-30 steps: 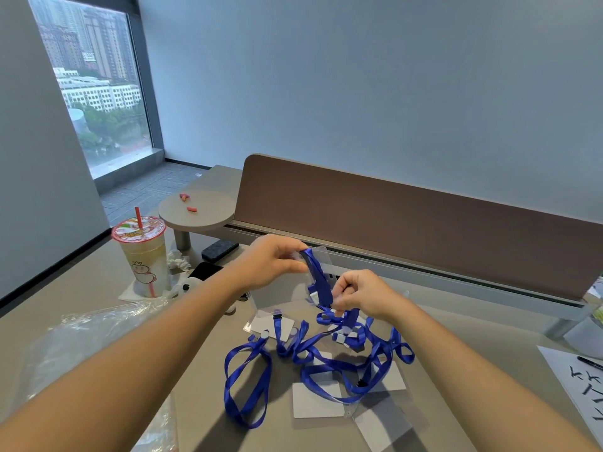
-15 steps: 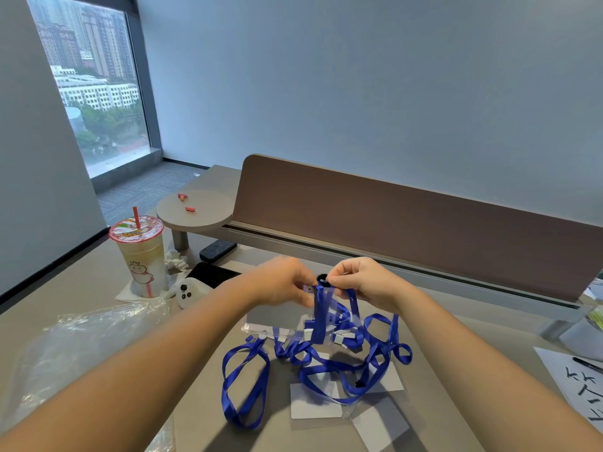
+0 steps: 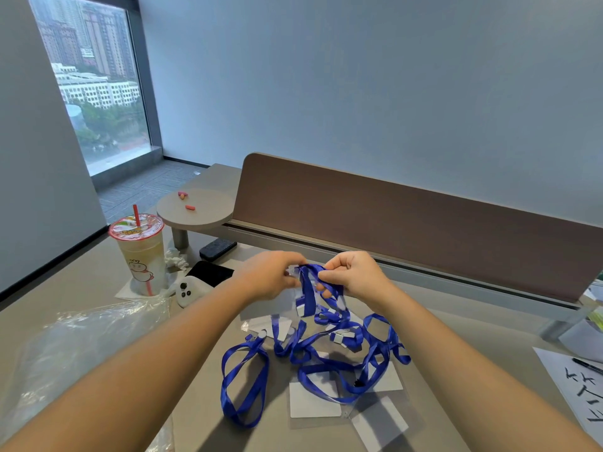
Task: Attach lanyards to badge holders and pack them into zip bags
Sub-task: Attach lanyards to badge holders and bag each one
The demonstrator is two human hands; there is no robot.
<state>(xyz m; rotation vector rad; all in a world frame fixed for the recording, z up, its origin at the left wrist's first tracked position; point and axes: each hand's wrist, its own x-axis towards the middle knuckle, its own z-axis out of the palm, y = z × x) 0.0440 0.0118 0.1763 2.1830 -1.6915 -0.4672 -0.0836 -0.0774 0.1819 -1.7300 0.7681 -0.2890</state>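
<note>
Left of the lanyard pile [image 3: 329, 357] on the desk [image 3: 81, 285], a clear zip bag [image 3: 75, 347] lies flat and unfilled beside a sealed drink cup [image 3: 140, 252]. Above the pile, the left hand [image 3: 270, 277] pinches a small clear clip or holder edge, fingers curled tight, while the right hand [image 3: 354, 275] grips a blue lanyard [image 3: 308, 293] whose loop hangs down toward the pile. A second ago the hands stood apart, the strap raised higher; they have since drawn together until nearly touching, which suggests the clip is being fastened. Badge holders [image 3: 315, 402] with white inserts lie under and below the pile, packing not yet begun.
</note>
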